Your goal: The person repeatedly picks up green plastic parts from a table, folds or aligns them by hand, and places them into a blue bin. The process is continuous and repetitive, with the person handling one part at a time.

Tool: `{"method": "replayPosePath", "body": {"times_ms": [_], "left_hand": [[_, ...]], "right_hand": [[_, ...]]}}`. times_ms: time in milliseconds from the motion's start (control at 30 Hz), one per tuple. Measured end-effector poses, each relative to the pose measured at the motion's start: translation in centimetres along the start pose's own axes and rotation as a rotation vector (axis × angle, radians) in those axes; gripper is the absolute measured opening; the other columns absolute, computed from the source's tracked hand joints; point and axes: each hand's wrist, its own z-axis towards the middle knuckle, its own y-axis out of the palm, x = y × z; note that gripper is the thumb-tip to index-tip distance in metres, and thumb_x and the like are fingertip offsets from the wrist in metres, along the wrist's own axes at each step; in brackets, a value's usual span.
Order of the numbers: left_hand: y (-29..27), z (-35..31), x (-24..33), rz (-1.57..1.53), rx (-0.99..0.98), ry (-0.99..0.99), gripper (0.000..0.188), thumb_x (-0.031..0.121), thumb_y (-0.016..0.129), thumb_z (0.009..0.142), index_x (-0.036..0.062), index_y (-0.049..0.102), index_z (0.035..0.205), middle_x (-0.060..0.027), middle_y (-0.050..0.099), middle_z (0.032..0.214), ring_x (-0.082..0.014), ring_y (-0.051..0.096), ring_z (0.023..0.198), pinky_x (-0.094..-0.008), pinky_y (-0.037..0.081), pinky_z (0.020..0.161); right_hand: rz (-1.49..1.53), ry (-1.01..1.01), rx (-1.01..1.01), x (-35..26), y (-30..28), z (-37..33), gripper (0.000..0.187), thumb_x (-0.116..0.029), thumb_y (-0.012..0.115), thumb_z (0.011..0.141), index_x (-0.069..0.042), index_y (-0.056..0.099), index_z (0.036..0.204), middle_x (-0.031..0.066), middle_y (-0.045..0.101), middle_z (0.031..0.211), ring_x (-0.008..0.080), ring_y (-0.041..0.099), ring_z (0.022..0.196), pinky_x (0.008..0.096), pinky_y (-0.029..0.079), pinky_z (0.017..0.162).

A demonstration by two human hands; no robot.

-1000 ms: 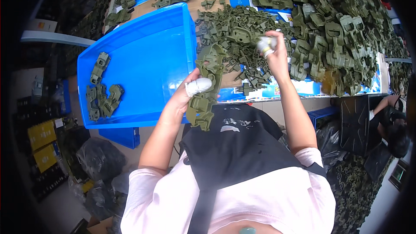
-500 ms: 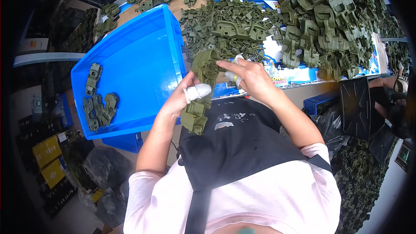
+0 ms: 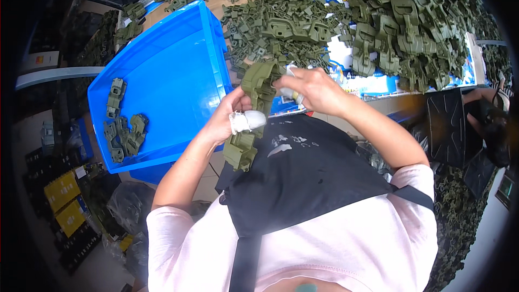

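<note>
Olive part [image 3: 261, 99] held beside bin rim [image 3: 211, 38] (roomy inside).

Right hand [image 3: 316, 89], apart over the heap of small green parts [image 3: 251, 21] one second earlier, is now nearer and further left, fingertips at the long green part's [image 3: 259, 78] far right edge.

Forearms [image 3: 186, 170] angled inward, left hand [image 3: 224, 119] curled, right hand [image 3: 314, 89] near it, fingers [image 3: 289, 82] bent

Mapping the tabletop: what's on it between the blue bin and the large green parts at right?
Head view: mostly a pile of small green pieces, plus a larger green part.
</note>
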Motion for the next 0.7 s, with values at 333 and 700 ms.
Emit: {"method": "replayPosePath", "body": {"times_ms": [333, 700], "left_hand": [[0.5, 0.0, 1.3, 0.189, 0.036, 0.005, 0.078, 0.000, 0.075, 0.063, 0.0042, 0.035, 0.130, -0.0086, 0.052, 0.117, -0.0167, 0.055, 0.101, -0.0293, 0.046, 0.085], [-3.0, -1.2, -0.9, -0.346, 0.297, 0.027, 0.049, 0.031, 0.050, 0.089, 0.0144, 0.034, 0.132, -0.0143, 0.057, 0.109, -0.0236, 0.061, 0.090, -0.0342, 0.053, 0.073]], "right_hand": [[0.075, 0.018, 0.128, 1.3, 2.0, -0.3, 0.032, 0.003, 0.057, 0.071, -0.008, 0.058, 0.101, 0.0123, 0.061, 0.091, 0.0308, 0.062, 0.080, 0.0377, 0.051, 0.069], [-0.477, 0.385, 0.280, 8.6, 10.8, -6.9, 0.019, -0.010, 0.060, 0.072, -0.007, 0.054, 0.090, 0.0103, 0.055, 0.082, 0.0284, 0.059, 0.079, 0.0388, 0.050, 0.065]]}}
